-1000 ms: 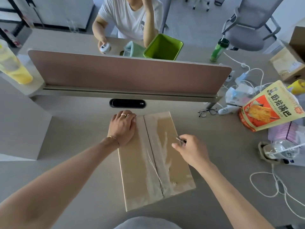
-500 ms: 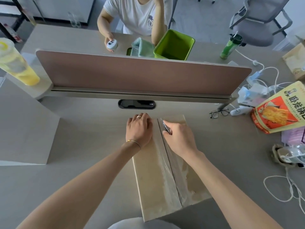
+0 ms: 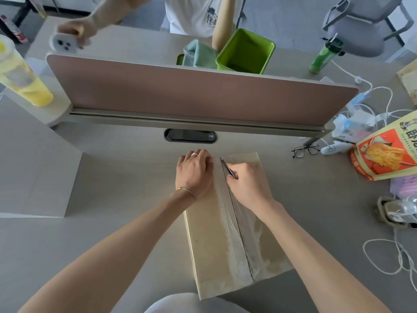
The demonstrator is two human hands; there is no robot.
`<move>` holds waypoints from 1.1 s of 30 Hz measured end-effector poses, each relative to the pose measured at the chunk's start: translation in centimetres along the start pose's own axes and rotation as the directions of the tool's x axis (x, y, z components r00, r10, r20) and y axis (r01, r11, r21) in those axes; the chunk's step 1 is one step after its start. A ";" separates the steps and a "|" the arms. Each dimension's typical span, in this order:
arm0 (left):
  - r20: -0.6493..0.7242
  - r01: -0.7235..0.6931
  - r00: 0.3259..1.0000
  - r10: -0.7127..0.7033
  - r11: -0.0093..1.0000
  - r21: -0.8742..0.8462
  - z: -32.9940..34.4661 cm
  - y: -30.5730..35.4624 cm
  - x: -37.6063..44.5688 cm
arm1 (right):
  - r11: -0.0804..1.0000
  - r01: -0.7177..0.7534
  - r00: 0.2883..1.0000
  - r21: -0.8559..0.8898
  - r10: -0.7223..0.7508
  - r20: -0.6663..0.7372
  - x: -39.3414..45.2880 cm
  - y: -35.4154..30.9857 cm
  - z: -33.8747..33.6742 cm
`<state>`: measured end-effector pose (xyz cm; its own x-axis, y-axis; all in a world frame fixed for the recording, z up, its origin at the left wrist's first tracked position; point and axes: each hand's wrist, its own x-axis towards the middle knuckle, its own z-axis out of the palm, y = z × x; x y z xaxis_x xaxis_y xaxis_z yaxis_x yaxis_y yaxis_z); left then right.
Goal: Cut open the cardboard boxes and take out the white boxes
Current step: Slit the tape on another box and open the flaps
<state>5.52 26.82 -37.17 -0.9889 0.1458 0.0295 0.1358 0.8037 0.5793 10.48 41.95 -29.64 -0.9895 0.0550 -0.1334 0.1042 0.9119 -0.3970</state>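
A pale grey counter (image 3: pixel 112 233) is divided by a long brown partition screen (image 3: pixel 198 96) along its far edge. Behind it stands a grey office chair (image 3: pixel 361 30) on a grey floor (image 3: pixel 288 21). Soft daylight falls evenly.

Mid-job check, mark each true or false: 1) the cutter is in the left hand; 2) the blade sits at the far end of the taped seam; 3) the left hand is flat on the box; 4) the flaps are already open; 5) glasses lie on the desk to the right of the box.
1) False: the right hand grips the cutter.
2) True: its tip is at the far end of the seam on the cardboard box.
3) True: the left hand presses flat on the box's far left corner.
4) False: the flaps lie shut, tape in place.
5) True: the glasses lie there.
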 end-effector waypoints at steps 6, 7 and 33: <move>0.004 -0.005 1.000 0.005 1.000 -0.016 -0.2 0.3 -0.1 | 0.998 0.009 0.999 -0.055 -0.006 0.048 1.0 -1.0 -0.1; 0.005 -0.005 1.000 0.005 1.000 -0.020 -0.2 0.3 -0.2 | 0.998 0.008 0.999 -0.060 -0.006 0.041 1.1 -1.1 -0.1; -0.012 0.013 1.000 -0.014 0.997 -0.079 -0.3 0.4 -0.1 | 0.992 -0.102 0.986 0.072 0.091 0.137 1.6 -0.5 -1.6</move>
<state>5.67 26.93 -36.72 -0.9913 0.1274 0.0314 0.1177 0.7574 0.6423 8.71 42.20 -28.22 -0.9527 0.0818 -0.2926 0.2116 0.8697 -0.4459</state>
